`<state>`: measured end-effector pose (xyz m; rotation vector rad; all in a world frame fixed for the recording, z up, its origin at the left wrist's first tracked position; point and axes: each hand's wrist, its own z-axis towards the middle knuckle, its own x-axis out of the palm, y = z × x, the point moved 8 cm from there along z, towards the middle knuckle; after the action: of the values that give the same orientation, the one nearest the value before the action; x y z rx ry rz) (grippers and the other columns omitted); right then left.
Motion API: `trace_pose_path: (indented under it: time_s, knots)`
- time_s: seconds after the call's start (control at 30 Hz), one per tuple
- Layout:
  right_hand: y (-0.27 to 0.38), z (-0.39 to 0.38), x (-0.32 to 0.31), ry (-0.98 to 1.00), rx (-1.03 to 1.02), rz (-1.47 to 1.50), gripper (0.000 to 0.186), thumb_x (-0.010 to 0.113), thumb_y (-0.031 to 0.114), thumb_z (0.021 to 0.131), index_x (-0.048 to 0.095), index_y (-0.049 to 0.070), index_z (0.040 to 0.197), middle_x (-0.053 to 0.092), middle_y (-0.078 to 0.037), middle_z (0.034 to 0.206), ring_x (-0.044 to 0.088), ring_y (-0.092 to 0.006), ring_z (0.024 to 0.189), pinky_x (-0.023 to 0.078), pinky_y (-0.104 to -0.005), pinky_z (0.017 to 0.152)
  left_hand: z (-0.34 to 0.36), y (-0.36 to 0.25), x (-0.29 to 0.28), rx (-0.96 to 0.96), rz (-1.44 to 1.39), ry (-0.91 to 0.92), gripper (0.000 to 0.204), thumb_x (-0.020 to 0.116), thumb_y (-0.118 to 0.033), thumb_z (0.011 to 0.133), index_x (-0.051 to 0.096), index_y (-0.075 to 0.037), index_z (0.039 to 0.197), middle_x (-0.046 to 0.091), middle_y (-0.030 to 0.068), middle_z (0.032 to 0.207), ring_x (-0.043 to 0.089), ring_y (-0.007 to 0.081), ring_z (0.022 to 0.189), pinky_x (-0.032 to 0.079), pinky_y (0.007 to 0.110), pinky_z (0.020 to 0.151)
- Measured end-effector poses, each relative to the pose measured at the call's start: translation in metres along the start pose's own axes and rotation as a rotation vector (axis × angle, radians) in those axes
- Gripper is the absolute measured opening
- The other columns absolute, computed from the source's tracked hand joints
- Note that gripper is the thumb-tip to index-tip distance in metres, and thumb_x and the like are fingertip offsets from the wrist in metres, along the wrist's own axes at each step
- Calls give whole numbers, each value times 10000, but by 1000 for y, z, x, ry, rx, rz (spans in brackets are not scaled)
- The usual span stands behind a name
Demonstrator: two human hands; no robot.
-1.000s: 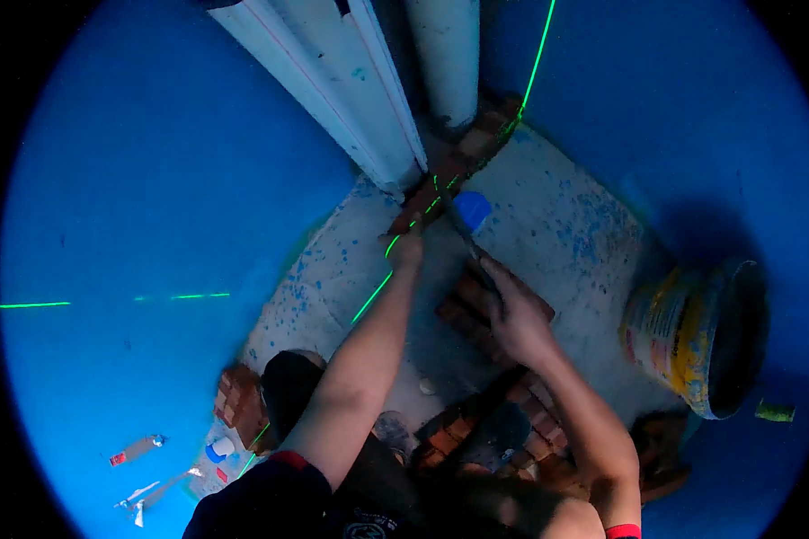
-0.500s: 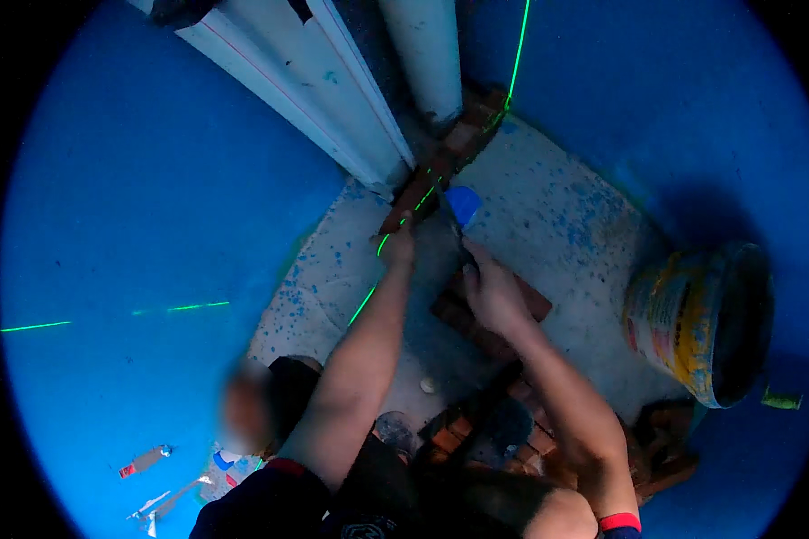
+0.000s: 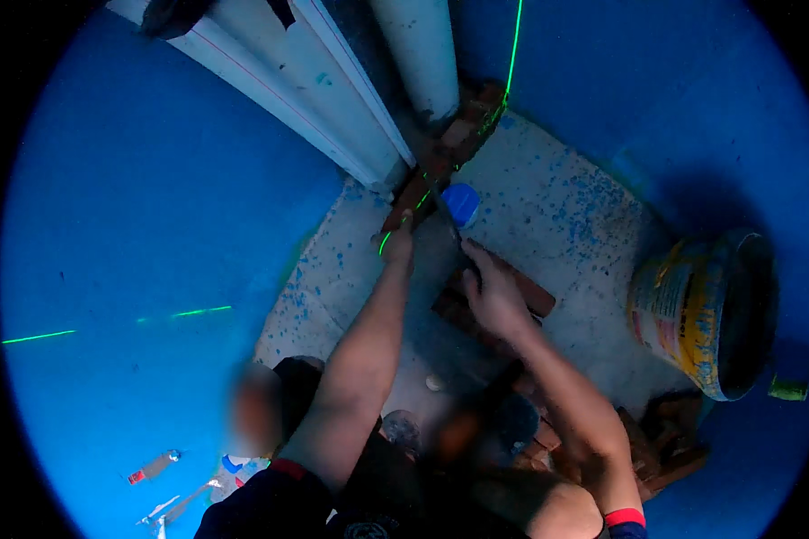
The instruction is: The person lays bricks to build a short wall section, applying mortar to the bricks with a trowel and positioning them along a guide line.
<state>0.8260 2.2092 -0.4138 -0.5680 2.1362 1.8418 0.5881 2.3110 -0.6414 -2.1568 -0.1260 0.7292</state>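
A low row of red-brown bricks (image 3: 463, 135) runs from the foot of the pipes toward me, marked by a green light line. My left hand (image 3: 398, 246) is closed round the near end of the closest brick (image 3: 411, 203) in this row. In my right hand (image 3: 494, 295) is the handle of a dark, trowel-like tool (image 3: 448, 214). Its thin blade slants up and left, its tip at the side of the brick row. Just right of the blade lies a blue object (image 3: 461, 204). Below my right hand, loose bricks (image 3: 528, 286) rest on the floor, partly covered by it.
A large pale pipe (image 3: 306, 99) and a narrower one (image 3: 420, 58) rise behind the bricks. At the right stands a stained bucket (image 3: 670, 301) by the blue wall (image 3: 593, 63). More bricks (image 3: 674, 449) are heaped near my legs. Blue specks dot the grey floor (image 3: 571, 211).
The view has shifted slightly. Both hands keep nearly the same places on the brick and the tool. The green line no longer shows on the floor beside my left forearm.
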Motion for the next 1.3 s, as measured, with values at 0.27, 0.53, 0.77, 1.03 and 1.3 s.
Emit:
trace_pose_path:
  time_s: [0.27,0.53,0.77,1.03,1.3]
  knots:
    - [-23,-13,-12,-43,-68,-63,409,477,149,913,433,10,1295,517,-248,1236,496,-401,1141,386,-414,980,-43,-17,22,-104,158,55,1237,583,-719,700,35,158,1378,472,258,1288,524,346,1120,435,405,917]
    - [-14,-110,-1,114,341,484,434,522,224,925,433,-6,1282,606,-142,960,603,-242,856,479,-311,788,8,-55,-55,9,328,-47,858,458,-662,821,426,51,1298,531,225,1247,539,336,1121,428,416,923]
    - [-31,-179,75,455,812,1082,316,549,255,908,543,73,1167,513,14,730,463,-62,573,358,-180,504,-13,-156,-78,495,687,299,578,588,-510,815,617,17,1049,648,231,982,619,342,948,473,419,814]
    - [-63,-217,110,712,832,625,333,602,271,877,570,72,1142,586,-15,936,514,-88,869,424,-235,763,-57,-178,-125,733,900,493,510,622,-454,829,606,-5,1071,634,129,921,598,240,858,466,365,786]
    - [-28,-202,63,675,312,128,463,587,273,866,506,43,1259,620,-161,1094,577,-210,986,440,-325,873,-122,7,-190,226,448,576,229,601,-248,863,662,-32,907,659,66,898,587,116,844,459,294,769]
